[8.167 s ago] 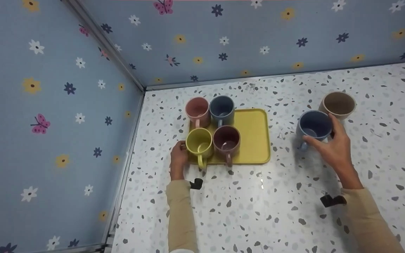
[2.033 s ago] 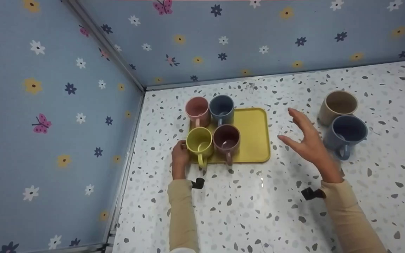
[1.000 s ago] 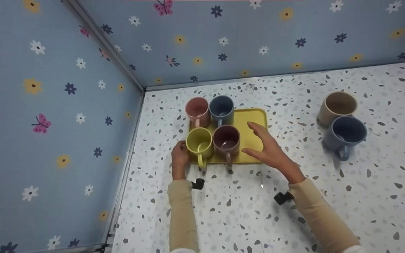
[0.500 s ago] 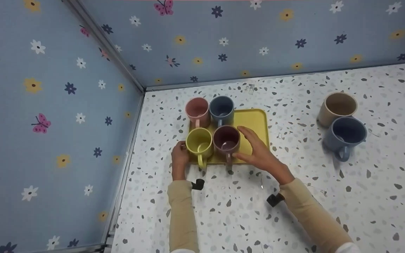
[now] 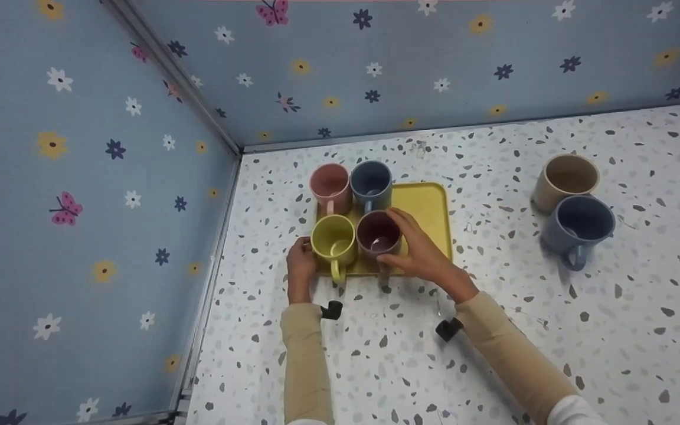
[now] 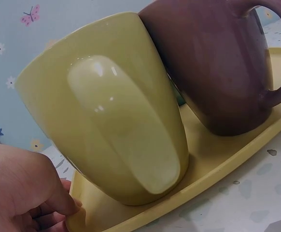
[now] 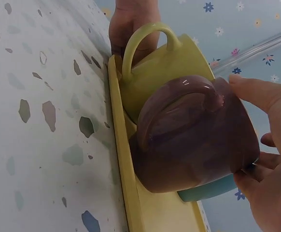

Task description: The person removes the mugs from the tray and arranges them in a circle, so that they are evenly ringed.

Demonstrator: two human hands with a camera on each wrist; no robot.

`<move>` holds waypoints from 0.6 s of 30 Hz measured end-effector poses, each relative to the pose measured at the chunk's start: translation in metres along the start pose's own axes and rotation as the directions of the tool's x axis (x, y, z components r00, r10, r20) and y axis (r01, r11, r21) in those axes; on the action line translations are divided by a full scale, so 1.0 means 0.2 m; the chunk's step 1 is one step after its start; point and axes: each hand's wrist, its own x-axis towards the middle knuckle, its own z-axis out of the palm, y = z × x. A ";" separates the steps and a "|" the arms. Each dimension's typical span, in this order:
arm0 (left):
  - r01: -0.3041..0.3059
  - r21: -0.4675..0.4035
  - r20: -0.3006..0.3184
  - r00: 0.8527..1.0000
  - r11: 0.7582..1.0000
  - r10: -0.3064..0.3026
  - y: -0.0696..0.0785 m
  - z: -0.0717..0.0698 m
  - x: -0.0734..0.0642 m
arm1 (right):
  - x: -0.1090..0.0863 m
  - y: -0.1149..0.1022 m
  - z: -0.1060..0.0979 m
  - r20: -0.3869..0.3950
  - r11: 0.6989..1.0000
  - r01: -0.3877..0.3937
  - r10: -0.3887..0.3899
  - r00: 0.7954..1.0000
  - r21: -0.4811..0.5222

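My left hand (image 5: 301, 262) pinches the left rim of a yellow tray (image 5: 425, 203); the left wrist view shows the thumb on the tray's corner (image 6: 76, 220). Close by on the tray stands a yellow mug (image 5: 333, 239), its handle facing me. My right hand (image 5: 425, 254) holds the dark purple mug (image 5: 370, 227) by its right side, thumb near the handle and fingers round the far side. That mug stands upright on the tray, right of the yellow one. Behind them are a pink mug (image 5: 330, 186) and a blue mug (image 5: 370, 183).
At the right of the speckled white table (image 5: 523, 354), a beige cup (image 5: 546, 189) stands behind a second blue mug (image 5: 579, 227). The tray's right strip is bare. Flowered blue panels (image 5: 434, 47) rise at the back and left.
Earlier the right hand held the second blue mug, which now stands in front of the beige cup. The right hand has moved left and taken hold of the purple mug. The left hand stays.
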 end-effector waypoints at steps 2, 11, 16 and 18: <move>-0.006 -0.001 -0.003 1.000 1.000 0.006 0.00 0.00 0.00 | 0.01 0.00 0.01 0.009 1.000 -0.008 0.008 1.000 -0.002; 0.014 -0.042 0.005 1.000 0.999 -0.014 0.01 0.00 -0.02 | 0.03 0.01 0.03 0.036 0.997 -0.070 0.070 0.997 -0.013; 0.025 -0.043 -0.003 1.000 0.999 -0.025 0.01 0.01 -0.01 | 0.01 0.01 0.03 -0.024 0.999 -0.046 0.045 0.999 -0.025; 0.026 -0.044 0.001 1.000 0.999 -0.026 0.01 0.01 -0.01 | 0.00 0.00 0.03 -0.055 0.999 -0.037 0.036 0.998 -0.030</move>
